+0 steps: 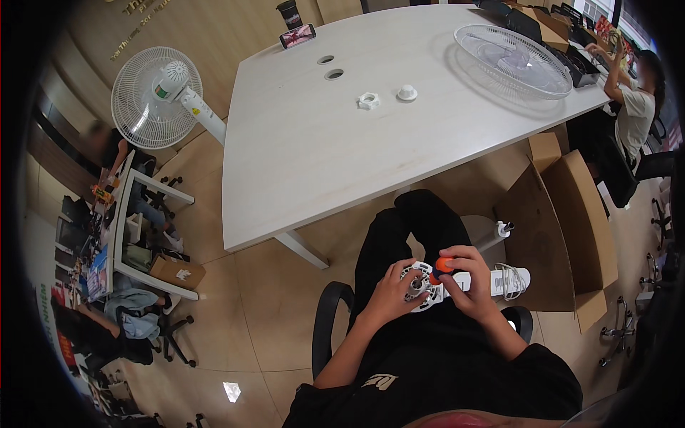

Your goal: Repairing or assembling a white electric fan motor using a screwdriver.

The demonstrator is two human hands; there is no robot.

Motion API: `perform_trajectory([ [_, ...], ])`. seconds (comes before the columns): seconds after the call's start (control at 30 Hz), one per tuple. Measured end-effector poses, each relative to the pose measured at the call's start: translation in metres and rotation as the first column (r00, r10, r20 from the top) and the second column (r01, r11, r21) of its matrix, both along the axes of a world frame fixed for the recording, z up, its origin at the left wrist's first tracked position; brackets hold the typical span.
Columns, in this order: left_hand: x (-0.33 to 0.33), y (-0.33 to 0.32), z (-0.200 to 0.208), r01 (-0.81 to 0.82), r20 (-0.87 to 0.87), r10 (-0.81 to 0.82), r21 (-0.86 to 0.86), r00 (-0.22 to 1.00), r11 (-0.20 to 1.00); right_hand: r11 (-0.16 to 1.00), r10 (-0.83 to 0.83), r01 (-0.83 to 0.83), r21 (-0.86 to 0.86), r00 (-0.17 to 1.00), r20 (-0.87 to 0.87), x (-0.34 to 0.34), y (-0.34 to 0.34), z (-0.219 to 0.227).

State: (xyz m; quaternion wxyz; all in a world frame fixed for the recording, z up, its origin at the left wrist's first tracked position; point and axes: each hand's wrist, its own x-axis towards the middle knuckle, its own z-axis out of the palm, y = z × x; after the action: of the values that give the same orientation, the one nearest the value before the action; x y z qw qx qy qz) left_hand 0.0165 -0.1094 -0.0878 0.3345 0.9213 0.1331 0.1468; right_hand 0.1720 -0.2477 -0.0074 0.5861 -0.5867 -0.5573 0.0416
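Across my lap lies a white fan motor head with a slotted round front and a metal shaft. Its white neck stretches to the right, with a bundled white cord on it. My left hand grips the round front from the left, fingers curled over its edge. In my right hand is a short screwdriver with an orange and dark handle, held in the fingertips right beside the slotted front. The screwdriver's tip is too small to make out.
On the white table lie a white ring nut, a white knob, a fan guard and a phone. An open cardboard box stands right of my legs. A white fan stands left; people sit at both sides.
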Motion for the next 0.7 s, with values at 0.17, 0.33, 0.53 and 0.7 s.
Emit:
perform_trajectory([
  [0.17,-0.001,-0.001,-0.001,-0.002,0.038,0.002,-0.017,0.999,1.000,0.999,-0.052,0.052,0.001,0.998,-0.024,-0.003,0.001,-0.005],
  [0.33,-0.002,0.000,-0.001,-0.008,0.021,0.008,-0.010,1.000,1.000,1.000,-0.017,0.015,0.014,0.995,0.099,0.000,0.001,0.009],
  [0.53,-0.001,0.000,-0.002,0.003,0.009,-0.003,-0.010,1.000,1.000,1.000,0.014,-0.014,0.006,1.000,0.006,0.000,0.000,0.000],
  [0.7,0.000,-0.001,0.000,0.005,-0.005,-0.005,-0.028,1.000,1.000,0.999,-0.007,0.008,0.033,1.000,-0.017,-0.003,-0.001,-0.007],
])
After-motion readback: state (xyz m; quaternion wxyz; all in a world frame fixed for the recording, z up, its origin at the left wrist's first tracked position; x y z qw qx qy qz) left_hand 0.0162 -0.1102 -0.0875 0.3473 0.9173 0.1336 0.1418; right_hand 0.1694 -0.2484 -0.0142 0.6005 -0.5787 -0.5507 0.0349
